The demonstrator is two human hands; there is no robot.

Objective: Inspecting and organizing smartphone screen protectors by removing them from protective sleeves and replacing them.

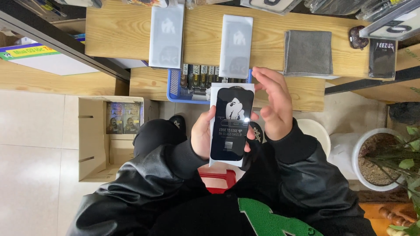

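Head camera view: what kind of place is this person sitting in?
Likely a small phone-accessory shop or stockroom: the left hand holds a packaged screen protector, more packets lie on the wooden bench, and a blue basket holds boxed stock.

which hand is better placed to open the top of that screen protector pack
Right, probably. The right hand is free, its fingers open beside the upper right edge of the screen protector pack. The left hand is wrapped around the pack's left side, holding it up.
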